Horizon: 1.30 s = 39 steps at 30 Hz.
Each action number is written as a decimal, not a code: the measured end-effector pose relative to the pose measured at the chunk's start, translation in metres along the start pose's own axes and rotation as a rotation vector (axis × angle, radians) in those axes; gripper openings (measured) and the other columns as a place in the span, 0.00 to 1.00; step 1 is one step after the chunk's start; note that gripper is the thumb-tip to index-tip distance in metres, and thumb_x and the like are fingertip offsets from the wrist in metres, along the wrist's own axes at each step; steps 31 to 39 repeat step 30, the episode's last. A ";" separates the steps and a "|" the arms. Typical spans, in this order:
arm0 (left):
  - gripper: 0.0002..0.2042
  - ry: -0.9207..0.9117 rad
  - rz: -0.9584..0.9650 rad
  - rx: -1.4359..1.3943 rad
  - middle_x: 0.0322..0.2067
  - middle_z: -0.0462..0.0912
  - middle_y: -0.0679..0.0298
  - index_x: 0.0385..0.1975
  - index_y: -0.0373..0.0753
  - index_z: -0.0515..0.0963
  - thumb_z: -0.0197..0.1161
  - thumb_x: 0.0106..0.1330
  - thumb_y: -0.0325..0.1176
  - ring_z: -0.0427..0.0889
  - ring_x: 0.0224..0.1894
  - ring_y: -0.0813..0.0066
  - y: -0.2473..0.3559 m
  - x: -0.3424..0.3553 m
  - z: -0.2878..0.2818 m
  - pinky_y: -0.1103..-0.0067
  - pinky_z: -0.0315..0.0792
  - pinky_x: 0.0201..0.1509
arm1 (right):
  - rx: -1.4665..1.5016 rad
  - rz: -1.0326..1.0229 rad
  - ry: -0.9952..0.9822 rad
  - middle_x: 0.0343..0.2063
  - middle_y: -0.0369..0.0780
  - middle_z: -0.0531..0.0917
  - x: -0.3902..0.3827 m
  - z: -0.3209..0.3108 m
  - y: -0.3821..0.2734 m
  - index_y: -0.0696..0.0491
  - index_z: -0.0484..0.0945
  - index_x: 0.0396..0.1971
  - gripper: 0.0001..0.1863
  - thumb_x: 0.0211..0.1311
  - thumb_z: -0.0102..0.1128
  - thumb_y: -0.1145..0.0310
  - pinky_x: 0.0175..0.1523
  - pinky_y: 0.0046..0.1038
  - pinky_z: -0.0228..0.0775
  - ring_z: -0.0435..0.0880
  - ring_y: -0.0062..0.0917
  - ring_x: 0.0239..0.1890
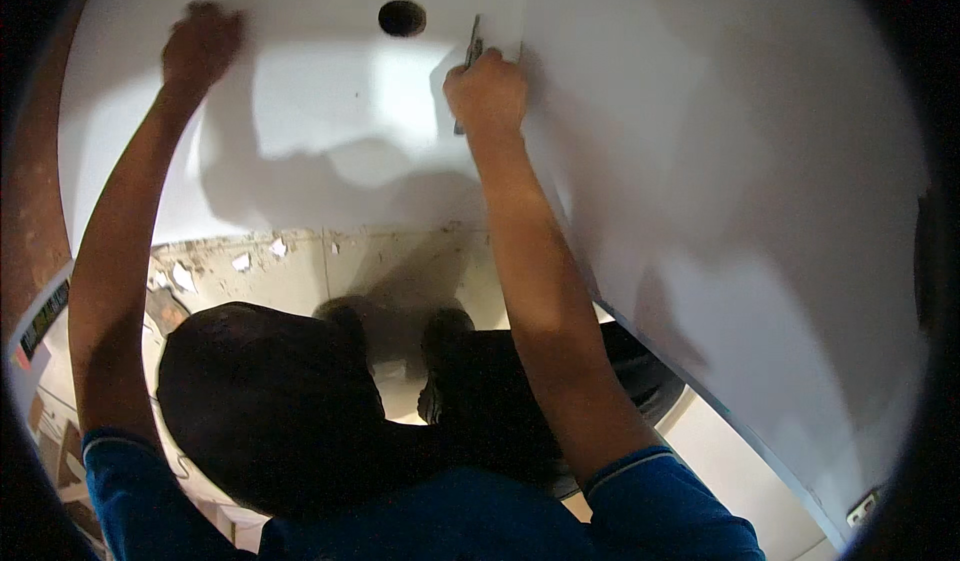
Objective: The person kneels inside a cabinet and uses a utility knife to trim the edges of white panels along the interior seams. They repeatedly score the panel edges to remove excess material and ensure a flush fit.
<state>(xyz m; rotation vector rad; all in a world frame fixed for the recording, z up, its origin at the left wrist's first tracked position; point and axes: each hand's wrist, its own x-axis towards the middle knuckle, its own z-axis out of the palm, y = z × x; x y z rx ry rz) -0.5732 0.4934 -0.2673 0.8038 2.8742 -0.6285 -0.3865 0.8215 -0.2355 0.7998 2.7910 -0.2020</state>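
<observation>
In front of me is a white panel (300, 91) with a dark round hole (402, 18) near its top. My right hand (488, 93) is closed around a slim grey tool (475, 33), whose ends stick out above and below the fist. It is held against the panel beside the inner corner; its exact kind is hard to make out. My left hand (203, 46) is raised at the panel's upper left. Shadow and blur hide its fingers, and I see nothing in it.
At the right stands another large white panel (740, 161), with a metal hinge (865, 509) at its lower edge. Broken white chips (182, 277) and dirt lie on the tiled floor (300, 271). A brown surface (38, 161) borders the left side. My knees are bent low before the panel.
</observation>
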 end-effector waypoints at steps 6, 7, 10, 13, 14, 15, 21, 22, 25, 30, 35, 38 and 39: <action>0.29 0.372 0.362 -0.853 0.60 0.82 0.51 0.67 0.38 0.75 0.65 0.72 0.50 0.78 0.65 0.51 0.163 -0.079 -0.061 0.58 0.72 0.71 | 0.081 -0.145 0.174 0.33 0.53 0.90 0.004 0.016 0.011 0.62 0.85 0.38 0.20 0.65 0.64 0.57 0.52 0.46 0.84 0.92 0.48 0.41; 0.37 0.099 0.367 -1.112 0.57 0.81 0.48 0.73 0.39 0.68 0.70 0.68 0.49 0.75 0.66 0.52 0.177 -0.078 -0.056 0.56 0.69 0.72 | 0.115 -0.133 0.159 0.34 0.54 0.90 0.006 0.013 0.009 0.62 0.86 0.39 0.21 0.66 0.63 0.56 0.53 0.47 0.83 0.92 0.49 0.40; 0.42 0.070 0.399 -1.137 0.55 0.80 0.47 0.74 0.36 0.63 0.75 0.62 0.44 0.77 0.61 0.48 0.195 -0.049 -0.064 0.55 0.74 0.67 | 0.054 -0.103 -0.084 0.58 0.57 0.83 0.024 0.001 0.010 0.63 0.81 0.55 0.31 0.70 0.59 0.47 0.73 0.47 0.66 0.82 0.50 0.63; 0.37 0.048 0.676 -1.109 0.58 0.80 0.46 0.71 0.31 0.65 0.71 0.64 0.40 0.74 0.65 0.46 0.203 -0.016 -0.074 0.52 0.54 0.76 | 0.232 0.005 0.074 0.41 0.53 0.89 0.000 0.012 0.008 0.62 0.84 0.42 0.23 0.66 0.64 0.53 0.64 0.44 0.76 0.90 0.49 0.47; 0.35 0.060 0.803 -1.049 0.59 0.80 0.46 0.70 0.29 0.66 0.68 0.65 0.38 0.72 0.68 0.47 0.212 -0.009 -0.082 0.52 0.43 0.81 | 0.253 0.002 0.072 0.42 0.54 0.89 0.001 0.014 0.012 0.61 0.85 0.44 0.23 0.64 0.67 0.53 0.64 0.43 0.76 0.89 0.49 0.49; 0.33 0.075 0.929 -0.989 0.60 0.80 0.46 0.69 0.27 0.68 0.65 0.66 0.37 0.69 0.71 0.48 0.215 -0.003 -0.089 0.51 0.32 0.85 | 0.271 -0.003 0.073 0.43 0.54 0.89 0.004 0.014 0.015 0.61 0.85 0.45 0.24 0.62 0.70 0.53 0.64 0.43 0.76 0.88 0.49 0.51; 0.40 0.288 0.438 -1.066 0.58 0.76 0.41 0.71 0.31 0.61 0.74 0.62 0.37 0.80 0.56 0.38 0.253 -0.033 -0.119 0.53 0.77 0.63 | 0.800 -0.101 -0.078 0.46 0.59 0.87 -0.024 -0.025 0.043 0.63 0.83 0.52 0.23 0.69 0.63 0.57 0.64 0.47 0.76 0.87 0.52 0.53; 0.40 0.315 0.385 -1.017 0.59 0.74 0.37 0.72 0.29 0.60 0.73 0.62 0.35 0.81 0.55 0.35 0.256 -0.024 -0.101 0.53 0.77 0.64 | 0.704 -0.137 -0.039 0.51 0.60 0.85 -0.034 -0.040 0.033 0.62 0.81 0.56 0.24 0.70 0.63 0.58 0.67 0.47 0.73 0.85 0.53 0.57; 0.37 0.242 0.307 -1.202 0.58 0.74 0.31 0.74 0.28 0.58 0.66 0.66 0.31 0.82 0.55 0.34 0.274 -0.036 -0.106 0.57 0.77 0.64 | 0.493 -0.136 0.291 0.68 0.58 0.74 -0.107 -0.055 0.049 0.59 0.75 0.66 0.27 0.73 0.62 0.60 0.74 0.46 0.67 0.75 0.53 0.69; 0.23 0.003 0.026 -1.717 0.40 0.84 0.56 0.66 0.33 0.75 0.60 0.73 0.33 0.82 0.35 0.70 0.238 -0.041 -0.107 0.74 0.78 0.42 | 0.338 -0.498 -0.228 0.71 0.52 0.74 -0.197 -0.207 0.072 0.55 0.76 0.66 0.29 0.68 0.70 0.63 0.73 0.46 0.68 0.74 0.48 0.71; 0.23 0.003 0.026 -1.717 0.40 0.84 0.56 0.66 0.33 0.75 0.60 0.73 0.33 0.82 0.35 0.70 0.238 -0.041 -0.107 0.74 0.78 0.42 | 0.338 -0.498 -0.228 0.71 0.52 0.74 -0.197 -0.207 0.072 0.55 0.76 0.66 0.29 0.68 0.70 0.63 0.73 0.46 0.68 0.74 0.48 0.71; 0.23 0.003 0.026 -1.717 0.40 0.84 0.56 0.66 0.33 0.75 0.60 0.73 0.33 0.82 0.35 0.70 0.238 -0.041 -0.107 0.74 0.78 0.42 | 0.338 -0.498 -0.228 0.71 0.52 0.74 -0.197 -0.207 0.072 0.55 0.76 0.66 0.29 0.68 0.70 0.63 0.73 0.46 0.68 0.74 0.48 0.71; 0.23 0.003 0.026 -1.717 0.40 0.84 0.56 0.66 0.33 0.75 0.60 0.73 0.33 0.82 0.35 0.70 0.238 -0.041 -0.107 0.74 0.78 0.42 | 0.338 -0.498 -0.228 0.71 0.52 0.74 -0.197 -0.207 0.072 0.55 0.76 0.66 0.29 0.68 0.70 0.63 0.73 0.46 0.68 0.74 0.48 0.71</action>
